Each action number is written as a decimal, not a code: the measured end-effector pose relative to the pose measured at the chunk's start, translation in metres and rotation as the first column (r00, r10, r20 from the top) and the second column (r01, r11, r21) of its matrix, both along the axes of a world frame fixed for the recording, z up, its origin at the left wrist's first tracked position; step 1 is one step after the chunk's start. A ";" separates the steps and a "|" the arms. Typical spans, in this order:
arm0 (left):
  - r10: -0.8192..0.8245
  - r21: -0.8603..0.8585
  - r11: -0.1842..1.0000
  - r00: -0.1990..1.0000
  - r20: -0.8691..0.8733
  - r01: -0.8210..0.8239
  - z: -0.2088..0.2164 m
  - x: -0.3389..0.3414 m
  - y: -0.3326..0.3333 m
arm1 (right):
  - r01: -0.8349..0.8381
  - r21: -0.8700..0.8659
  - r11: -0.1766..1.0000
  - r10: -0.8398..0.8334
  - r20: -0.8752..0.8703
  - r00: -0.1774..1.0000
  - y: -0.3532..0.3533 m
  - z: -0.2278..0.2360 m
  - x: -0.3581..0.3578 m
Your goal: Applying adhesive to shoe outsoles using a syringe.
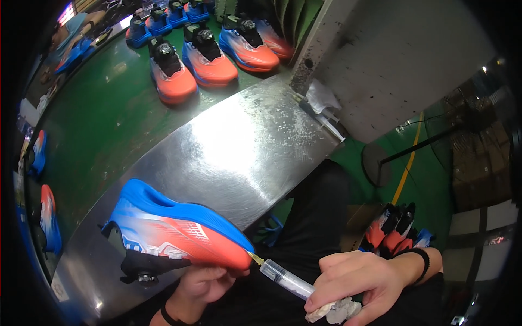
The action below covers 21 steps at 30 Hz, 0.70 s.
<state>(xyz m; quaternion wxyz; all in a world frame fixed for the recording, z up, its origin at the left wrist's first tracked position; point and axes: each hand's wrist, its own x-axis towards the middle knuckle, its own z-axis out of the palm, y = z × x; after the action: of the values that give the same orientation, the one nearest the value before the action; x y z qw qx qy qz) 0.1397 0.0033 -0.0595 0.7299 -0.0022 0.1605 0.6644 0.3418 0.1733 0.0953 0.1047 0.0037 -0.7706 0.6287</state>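
Note:
My left hand [204,285] grips an orange and blue sports shoe [174,231] from below, holding it on its side with the blue sole up and the toe toward the right. My right hand [361,285] holds a clear plastic syringe [285,280] together with a crumpled white rag [334,312]. The syringe's needle tip touches the seam at the shoe's toe, between sole and upper.
A shiny metal worktop [234,146] lies in front of me, beside a green conveyor belt [103,119] carrying several matching shoes [209,57]. A grey pillar [391,60] rises at the right with another syringe [326,117] at its base. More shoes [394,233] sit in a box by my right wrist.

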 end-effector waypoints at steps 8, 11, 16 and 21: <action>0.034 -0.012 0.999 0.999 0.009 -0.034 0.001 0.001 0.024 | 0.088 0.092 0.992 -0.082 -0.072 0.994 -0.002 -0.006 0.005; 0.053 0.023 0.998 0.999 0.005 -0.054 0.002 0.003 0.033 | 0.105 0.202 0.974 -0.088 -0.091 0.992 -0.003 -0.008 0.003; 0.070 0.037 0.997 0.996 -0.057 -0.068 0.008 0.006 0.045 | 0.137 0.319 0.938 -0.101 -0.128 0.987 -0.011 -0.010 -0.004; 0.109 0.035 0.994 0.986 -0.124 -0.106 0.014 0.008 0.051 | 0.137 0.531 0.836 -0.092 -0.112 0.990 -0.009 -0.008 -0.011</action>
<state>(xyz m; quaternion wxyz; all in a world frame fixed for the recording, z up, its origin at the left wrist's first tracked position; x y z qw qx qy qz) 0.1479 0.0544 -0.0458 0.6814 0.0414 0.1962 0.7039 0.3311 0.1639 0.0876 0.1683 0.0124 -0.9095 0.3798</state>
